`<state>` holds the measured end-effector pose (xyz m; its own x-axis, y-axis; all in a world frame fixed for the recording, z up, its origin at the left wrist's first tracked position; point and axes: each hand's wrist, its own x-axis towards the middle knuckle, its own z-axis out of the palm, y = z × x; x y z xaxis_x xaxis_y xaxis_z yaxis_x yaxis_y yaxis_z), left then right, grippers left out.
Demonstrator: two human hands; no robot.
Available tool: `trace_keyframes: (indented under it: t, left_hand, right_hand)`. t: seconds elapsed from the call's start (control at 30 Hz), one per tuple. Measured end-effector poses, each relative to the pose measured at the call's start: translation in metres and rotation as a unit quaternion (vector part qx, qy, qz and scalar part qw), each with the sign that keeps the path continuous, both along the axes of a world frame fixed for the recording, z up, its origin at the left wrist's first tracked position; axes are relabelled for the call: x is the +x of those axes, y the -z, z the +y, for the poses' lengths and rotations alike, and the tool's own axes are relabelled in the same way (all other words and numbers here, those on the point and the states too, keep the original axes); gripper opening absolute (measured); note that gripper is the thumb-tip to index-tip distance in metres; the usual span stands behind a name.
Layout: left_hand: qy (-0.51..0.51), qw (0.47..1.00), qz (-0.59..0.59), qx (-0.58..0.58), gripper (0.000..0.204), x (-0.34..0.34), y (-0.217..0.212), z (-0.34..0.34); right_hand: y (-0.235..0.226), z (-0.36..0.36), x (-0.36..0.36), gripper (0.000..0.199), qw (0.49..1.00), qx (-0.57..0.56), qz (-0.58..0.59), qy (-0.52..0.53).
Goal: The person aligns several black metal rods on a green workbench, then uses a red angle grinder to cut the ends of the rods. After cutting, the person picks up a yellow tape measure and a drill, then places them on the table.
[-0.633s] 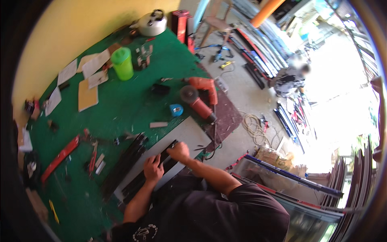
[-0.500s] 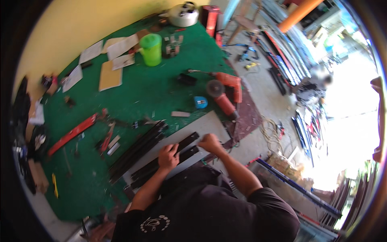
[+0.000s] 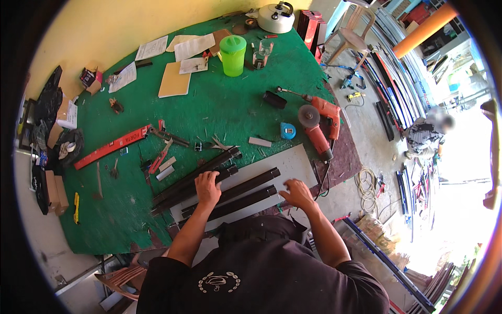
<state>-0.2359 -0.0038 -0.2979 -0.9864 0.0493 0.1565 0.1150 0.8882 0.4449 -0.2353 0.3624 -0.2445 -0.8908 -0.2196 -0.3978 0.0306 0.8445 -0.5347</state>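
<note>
Several dark metal bars (image 3: 238,189) lie side by side across a grey sheet (image 3: 294,163) at the near edge of the green table (image 3: 219,110). My left hand (image 3: 207,187) rests on top of them, fingers curled over one bar. My right hand (image 3: 297,192) lies palm down with fingers spread on the sheet's near edge, just past the right end of the lowest bar. Two longer dark bars (image 3: 191,178) run up-right under my left hand.
An orange angle grinder (image 3: 316,132), an orange drill (image 3: 325,107) and a blue tape measure (image 3: 287,131) sit right of the sheet. A red level (image 3: 112,146), red pliers (image 3: 159,157), a green jug (image 3: 231,55), papers and a kettle (image 3: 276,18) fill the table. A person (image 3: 426,137) crouches far right.
The view has swung, so the table sits more centred. My left hand stays on the bars, and my right hand now lies just past their right end.
</note>
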Motion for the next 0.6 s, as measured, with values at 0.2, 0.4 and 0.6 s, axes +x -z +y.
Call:
trace_keyframes:
  t: [0.2,0.4,0.6]
  left_hand:
    - [0.106,0.988,-0.04,0.107,0.044,-0.012,0.009,0.049]
    - [0.088,0.98,-0.063,0.166,0.049,-0.021,0.017,0.083]
    - [0.094,0.99,0.022,0.098,0.048,-0.018,0.022,0.091]
  right_hand:
    - [-0.003,-0.046,-0.029,0.043,0.973,0.037,0.223,-0.053]
    - [0.017,-0.031,-0.029,0.038,0.995,0.038,-0.085,-0.026]
    - [0.051,-0.055,-0.022,0.039,0.986,-0.094,-0.014,0.137]
